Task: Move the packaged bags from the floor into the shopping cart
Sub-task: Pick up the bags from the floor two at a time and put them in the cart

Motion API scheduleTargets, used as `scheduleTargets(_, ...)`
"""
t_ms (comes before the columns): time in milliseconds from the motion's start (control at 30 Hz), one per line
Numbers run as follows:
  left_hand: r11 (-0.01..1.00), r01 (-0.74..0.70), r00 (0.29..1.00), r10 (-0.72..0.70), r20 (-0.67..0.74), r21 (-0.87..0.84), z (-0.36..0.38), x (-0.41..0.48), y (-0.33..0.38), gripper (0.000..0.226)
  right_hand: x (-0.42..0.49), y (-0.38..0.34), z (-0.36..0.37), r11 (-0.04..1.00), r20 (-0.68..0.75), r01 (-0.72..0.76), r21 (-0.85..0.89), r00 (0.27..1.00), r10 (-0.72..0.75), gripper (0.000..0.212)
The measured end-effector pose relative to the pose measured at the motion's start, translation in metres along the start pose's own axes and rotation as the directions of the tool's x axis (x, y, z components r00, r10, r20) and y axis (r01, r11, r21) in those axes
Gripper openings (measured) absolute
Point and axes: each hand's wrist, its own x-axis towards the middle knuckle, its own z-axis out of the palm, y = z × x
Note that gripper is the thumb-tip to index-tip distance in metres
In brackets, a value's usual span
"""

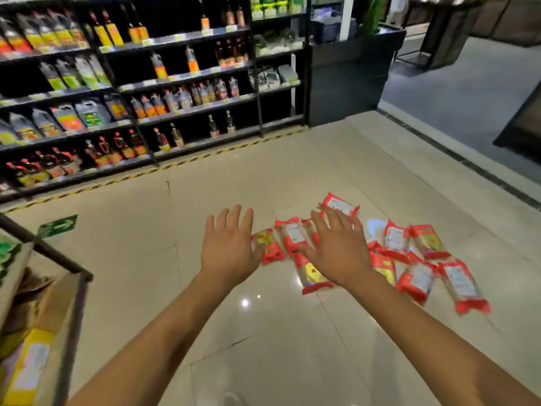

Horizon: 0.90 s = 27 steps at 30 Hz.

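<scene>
Two bare forearms rise from the bottom edge of the frame over the pale, glossy floor [263, 332]. At the lower left stands the shopping cart [44, 247], only its dark corner frame in view, with a cardboard box [49, 306] and a yellow package [26, 367] inside it.

Toward the middle of the frame, the left hand [228, 253] is spread flat, palm down; its grip is loose and holds nothing. Just to its right, the right hand [336, 253] is spread the same way, its grip also loose and empty. It lies over the left part of the packaged bags [415, 276]; whether it touches them cannot be told.

About ten of these bags, red with clear middles, lie scattered on the floor at the centre right, some overlapping. One bag [268, 246] lies beside the left thumb, and the farthest bag [339, 205] lies past the right fingertips. All are well apart from the cart.

Farther left, a green arrow sticker [57, 226] is stuck to the floor. Beyond it, a yellow-and-black striped tape [175, 168] runs along the foot of the dark shelves [187, 39], which fill the upper left with rows of bottles [146, 106]. A dark cabinet [345, 80] stands at the upper right of the shelves.
</scene>
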Motion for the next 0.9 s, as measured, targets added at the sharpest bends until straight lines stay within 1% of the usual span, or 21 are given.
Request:
scheduleTargets(133,0.999,-0.032,0.999,0.032,0.003,-0.031,0.041,0.081,-0.023,0.08,0.074,0.002,0.033,0.999,0.03,-0.046,-0.03,0.998,0.047,0.086)
scheduleTargets(233,0.998,-0.048,0.999,0.048,-0.01,-0.051,0.077,0.15,-0.051,0.078,0.138,-0.005,0.057,0.996,0.096,-0.077,-0.044,0.992,0.081,0.085)
scheduleTargets(333,0.993,-0.067,0.995,0.073,0.06,-0.095,0.11,0.221,-0.079,0.078,0.202,-0.014,0.077,0.991,0.185,-0.126,-0.047,0.974,0.132,0.078)
scheduleTargets(400,0.992,-0.087,0.99,0.097,0.102,-0.097,0.131,0.269,-0.091,0.079,0.24,-0.014,0.095,0.988,0.206,-0.15,-0.048,0.966,0.157,0.077)
scheduleTargets(467,0.989,-0.113,0.977,0.128,0.169,-0.097,0.155,0.313,-0.097,0.077,0.274,-0.005,0.117,0.982,0.246,-0.186,-0.041,0.95,0.19,0.078)
scheduleTargets(567,0.988,-0.109,0.962,0.133,0.24,-0.11,0.21,0.371,-0.096,0.075,0.32,0.021,0.165,0.965,0.328,-0.262,-0.014,0.91,0.252,0.078)
scheduleTargets(667,0.987,-0.105,0.944,0.136,0.3,-0.119,0.291,0.427,-0.082,0.075,0.368,0.062,0.244,0.947,0.377,-0.321,-0.029,0.874,0.307,0.077)
scheduleTargets(733,0.99,-0.116,0.91,0.136,0.391,-0.076,0.362,0.461,-0.07,0.077,0.396,0.092,0.311,0.934,0.43,-0.354,-0.048,0.837,0.339,0.078)
scheduleTargets(800,0.99,-0.137,0.875,0.139,0.464,-0.037,0.436,0.493,-0.056,0.079,0.42,0.119,0.386,0.922,0.496,-0.384,-0.045,0.793,0.354,0.078)
scheduleTargets(833,0.99,-0.139,0.867,0.135,0.479,-0.028,0.477,0.511,-0.048,0.079,0.432,0.134,0.429,0.915,0.52,-0.401,-0.043,0.773,0.363,0.078)
scheduleTargets(900,0.994,-0.102,0.846,0.107,0.523,-0.038,0.564,0.544,-0.033,0.078,0.45,0.163,0.519,0.901,0.576,-0.432,-0.035,0.728,0.371,0.079)
